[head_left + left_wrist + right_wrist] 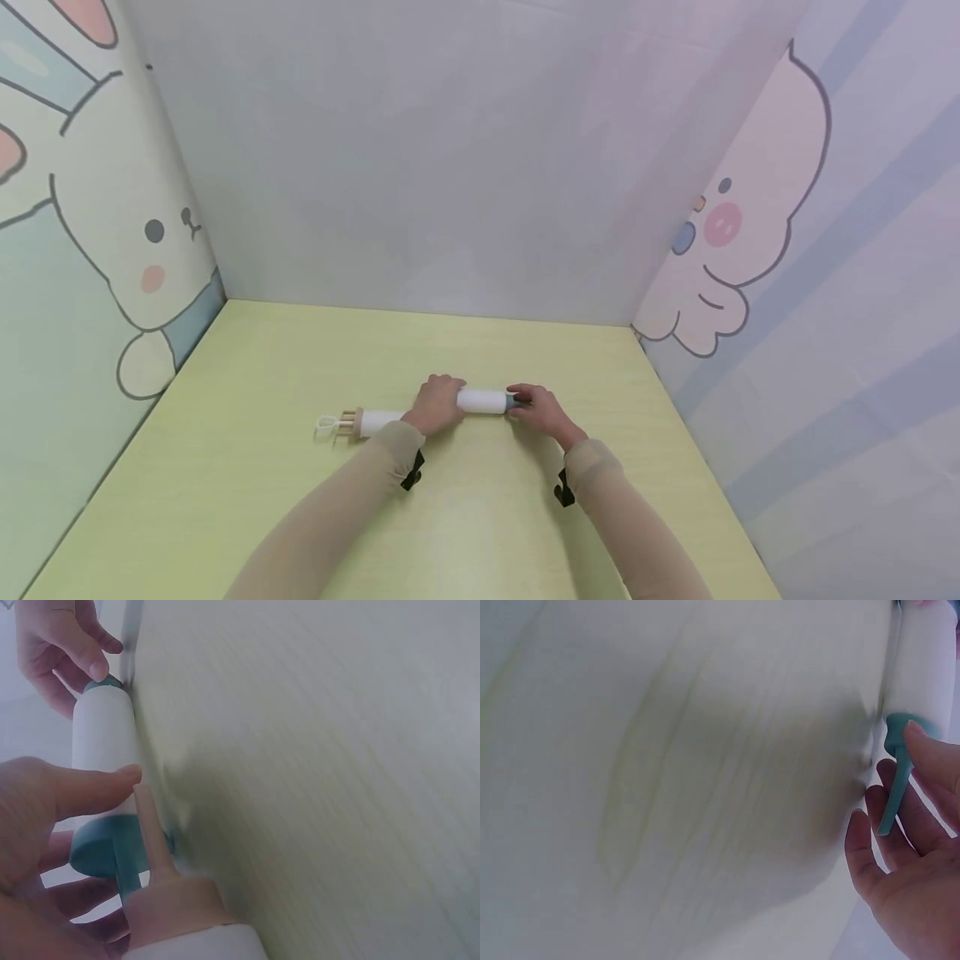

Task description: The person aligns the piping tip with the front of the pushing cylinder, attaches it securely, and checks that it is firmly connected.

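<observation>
A white tube with teal end caps (482,402) lies on the table. My left hand (438,404) grips it near its left end; in the left wrist view the thumb (97,791) lies on the white body beside the teal cap (105,851). My right hand (543,412) holds its right end, the thumb on the teal cap (901,733) and fingers around a teal prong (897,791). A second white tube (381,422) with tan end caps lies to the left, partly hidden by my left hand; its tan prong (154,832) reaches toward the first tube.
A white cord loop (326,424) and thin tan prongs (347,422) stick out of the second tube's left end. The pale yellow table (480,517) meets a plain grey wall cloth (420,167) behind, with cartoon-printed cloths on both sides.
</observation>
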The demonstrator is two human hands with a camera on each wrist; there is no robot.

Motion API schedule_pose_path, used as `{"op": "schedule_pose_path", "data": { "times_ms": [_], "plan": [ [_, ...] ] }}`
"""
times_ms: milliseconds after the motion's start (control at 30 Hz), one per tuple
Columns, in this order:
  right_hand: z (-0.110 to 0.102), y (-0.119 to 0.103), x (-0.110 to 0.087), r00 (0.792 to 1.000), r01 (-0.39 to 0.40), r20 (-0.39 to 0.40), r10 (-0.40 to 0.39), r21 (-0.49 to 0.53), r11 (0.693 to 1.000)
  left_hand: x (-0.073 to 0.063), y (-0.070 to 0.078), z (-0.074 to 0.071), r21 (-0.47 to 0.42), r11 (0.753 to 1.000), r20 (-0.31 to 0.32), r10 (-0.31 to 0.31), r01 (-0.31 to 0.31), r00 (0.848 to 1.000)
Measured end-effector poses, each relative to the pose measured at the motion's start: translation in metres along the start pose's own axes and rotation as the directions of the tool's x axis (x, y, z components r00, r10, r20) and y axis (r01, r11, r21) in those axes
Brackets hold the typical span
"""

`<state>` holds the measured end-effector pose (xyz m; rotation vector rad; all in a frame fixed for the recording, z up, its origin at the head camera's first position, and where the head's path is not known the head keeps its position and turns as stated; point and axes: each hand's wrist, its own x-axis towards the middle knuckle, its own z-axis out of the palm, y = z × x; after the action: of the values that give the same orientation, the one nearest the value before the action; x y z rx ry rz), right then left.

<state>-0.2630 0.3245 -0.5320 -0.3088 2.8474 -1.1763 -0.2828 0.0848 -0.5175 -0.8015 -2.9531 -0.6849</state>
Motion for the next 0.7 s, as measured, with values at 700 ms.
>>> {"op": "schedule_pose_path", "data": {
  "times_ms": [700],
  "plan": [
    [-0.0052,-0.0045,-0.0040,0.999,0.005,0.052,-0.004,-0.016,1.000,-0.0036,-0.0019,-0.0051,0.020,0.999,0.018,-0.046,0.046,0.999]
  ]
}}
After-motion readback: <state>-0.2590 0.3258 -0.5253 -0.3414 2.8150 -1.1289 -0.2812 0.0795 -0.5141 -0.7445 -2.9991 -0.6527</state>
